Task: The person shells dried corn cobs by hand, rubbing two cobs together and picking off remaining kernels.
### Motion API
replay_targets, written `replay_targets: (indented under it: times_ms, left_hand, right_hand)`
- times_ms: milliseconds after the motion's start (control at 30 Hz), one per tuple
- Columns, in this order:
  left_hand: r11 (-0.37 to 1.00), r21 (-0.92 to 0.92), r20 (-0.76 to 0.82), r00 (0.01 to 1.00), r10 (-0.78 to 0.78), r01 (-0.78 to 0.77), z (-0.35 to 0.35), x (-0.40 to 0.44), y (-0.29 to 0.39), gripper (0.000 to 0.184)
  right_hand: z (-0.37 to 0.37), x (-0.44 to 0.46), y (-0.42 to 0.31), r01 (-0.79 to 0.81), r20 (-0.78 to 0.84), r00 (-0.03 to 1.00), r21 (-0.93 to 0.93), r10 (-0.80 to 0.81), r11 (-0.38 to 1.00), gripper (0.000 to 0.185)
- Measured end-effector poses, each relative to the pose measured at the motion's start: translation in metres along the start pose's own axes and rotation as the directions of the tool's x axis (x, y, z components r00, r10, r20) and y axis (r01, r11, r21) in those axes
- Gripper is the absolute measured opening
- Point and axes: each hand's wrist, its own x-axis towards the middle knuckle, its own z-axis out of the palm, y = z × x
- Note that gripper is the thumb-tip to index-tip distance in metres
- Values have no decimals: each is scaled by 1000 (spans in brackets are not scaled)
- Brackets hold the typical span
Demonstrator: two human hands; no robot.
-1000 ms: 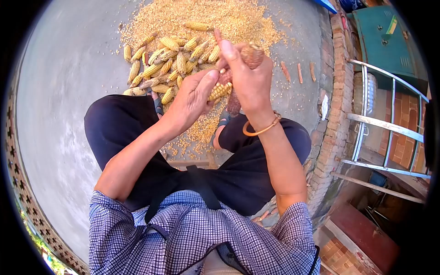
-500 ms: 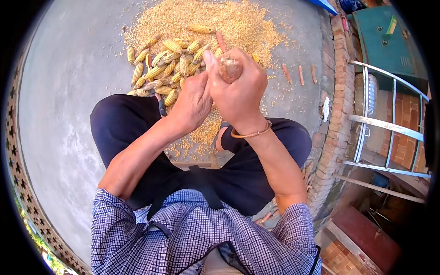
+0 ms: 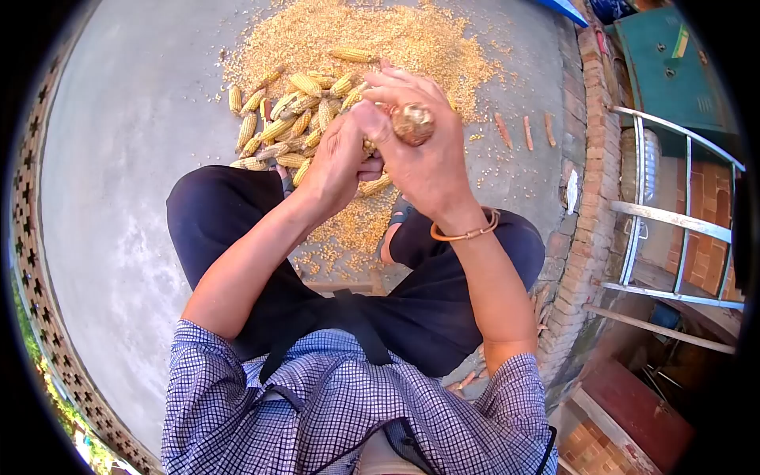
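Observation:
My left hand (image 3: 340, 158) is closed on a yellow corn cob (image 3: 370, 147), mostly hidden between my two hands. Against it, my right hand (image 3: 431, 150) is wrapped round a brownish corncob (image 3: 413, 124), whose rounded end shows by the thumb. A bangle circles my right wrist. Beyond my hands lies a heap of yellow corn ears (image 3: 297, 119) on the ground. Behind the heap spread loose yellow kernels (image 3: 356, 32), and more kernels (image 3: 344, 233) lie between my legs.
Several bare reddish cobs (image 3: 528, 133) lie on the concrete floor (image 3: 119, 198) at the right. Farther right stand a low brick edge (image 3: 590, 182), a metal rail frame (image 3: 673, 218) and a green cabinet (image 3: 669, 75). My bent knees flank the near kernels.
Both hands came together, then parted slightly, and the fingers of my right hand have loosened and lifted. The view has shifted a little, so the heap sits farther right.

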Motion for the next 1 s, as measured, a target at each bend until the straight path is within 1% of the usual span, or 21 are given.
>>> replay_targets:
  times_ms: [33, 67, 100, 133, 167, 233, 300, 333, 400, 467, 500, 567, 600, 700, 733, 767, 800, 833, 867, 967, 1000]
  left_hand:
    - [989, 119, -9, 996, 89, -87, 1, 0, -2, 42]
    - [965, 219, -1, 988, 151, -147, 0, -2, -3, 41]
    - [943, 278, 12, 982, 189, -185, 1, -4, -2, 39]
    - [936, 300, 20, 983, 185, -182, 1, -7, -1, 38]
    - [934, 313, 22, 984, 174, -172, 1, -9, 1, 37]
    - [947, 305, 29, 995, 97, -101, 1, -14, 9, 35]
    - [940, 318, 52, 992, 113, -123, 2, -14, 5, 33]
    - [857, 388, 71, 939, 338, -338, 5, -6, -10, 32]
    - [922, 346, 54, 985, 164, -172, 2, -14, -15, 33]
    - [986, 137, 9, 996, -92, 90, 7, -13, -8, 35]
    - [987, 44, 13, 988, -153, 152, 11, -13, -6, 33]
    - [958, -135, 20, 967, -252, 253, 14, -8, 0, 32]
    - [940, -240, 74, 970, -233, 244, 13, -3, 0, 31]
    - [837, -403, 7, 916, -402, 370, 6, 4, 13, 28]
    - [819, -440, 18, 916, -401, 368, -1, 5, 8, 28]
    - [838, -413, 1, 920, -391, 356, -3, 4, 10, 28]
    - [856, -386, -15, 926, -378, 343, -4, 5, 11, 28]
    - [872, -359, -30, 930, -366, 332, -4, 5, 13, 28]
    - [880, -414, -128, 943, -308, 231, 6, 4, 12, 27]
    - [863, -447, -12, 964, -267, 234, -16, -8, -18, 28]
    - [858, -458, 23, 968, -248, 231, -17, -10, -18, 28]
  right_hand:
    - [6, -2, -3, -10, -3, 1000, -52, 10, 999, 33]
    - [12, -4, -7, -23, -5, 1000, -105, 22, 994, 37]
    - [15, -6, -10, -35, -9, 999, -160, 34, 987, 41]
    - [15, -7, -14, -94, -57, 995, -173, 85, 981, 39]
    - [18, -5, -15, -95, -97, 992, -180, 79, 979, 38]
    - [22, -5, -16, -111, -181, 981, -203, 74, 973, 36]
    - [14, 1, -19, -250, -122, 965, -141, 233, 958, 34]
    - [14, 1, -19, -298, -113, 951, -94, 287, 950, 34]
    - [14, 2, -13, -364, -122, 924, 4, 362, 931, 32]
    - [11, 4, -2, -446, -49, 886, 183, 462, 876, 30]
    - [9, 5, 3, -488, -13, 861, 265, 509, 832, 29]
    - [1, 10, 8, -587, 111, 769, 512, 630, 626, 30]
    - [-7, 12, 6, -549, 103, 796, 538, 596, 640, 34]
    - [-14, 12, 2, -460, 14, 849, 513, 529, 725, 39]
    - [-12, 8, -1, -498, 54, 836, 492, 546, 714, 35]
    - [-7, 5, 1, -328, -31, 932, 349, 361, 878, 35]
    - [0, 2, 3, -130, -82, 986, 179, 146, 975, 35]
    - [6, 0, 3, 79, -92, 993, -3, -79, 997, 36]
    - [10, -1, 1, 210, -37, 975, -177, -219, 962, 41]
    - [23, -12, -5, 49, -10, 999, -177, -52, 983, 43]
    - [22, -14, -9, 34, -22, 999, -220, -39, 975, 38]
